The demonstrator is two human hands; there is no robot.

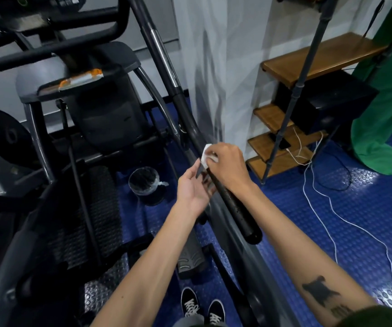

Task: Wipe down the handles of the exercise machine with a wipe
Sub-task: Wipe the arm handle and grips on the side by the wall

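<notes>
Fingers of the right hand (228, 165) bunch a white wipe (206, 156) against the black foam handle (232, 204).

Left hand (193, 187) lies just beside the handle, palm up, fingers loosely extended and touching its underside, apparently steadying it so the wipe can press firmly. A lined bin (145, 182) stands on the floor left of the handle, probably for the used wipe.

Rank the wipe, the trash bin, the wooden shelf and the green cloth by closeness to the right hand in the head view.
1. Wipe, held in the right hand.
2. Trash bin, floor, left.
3. Wooden shelf, right.
4. Green cloth, far right.
</notes>
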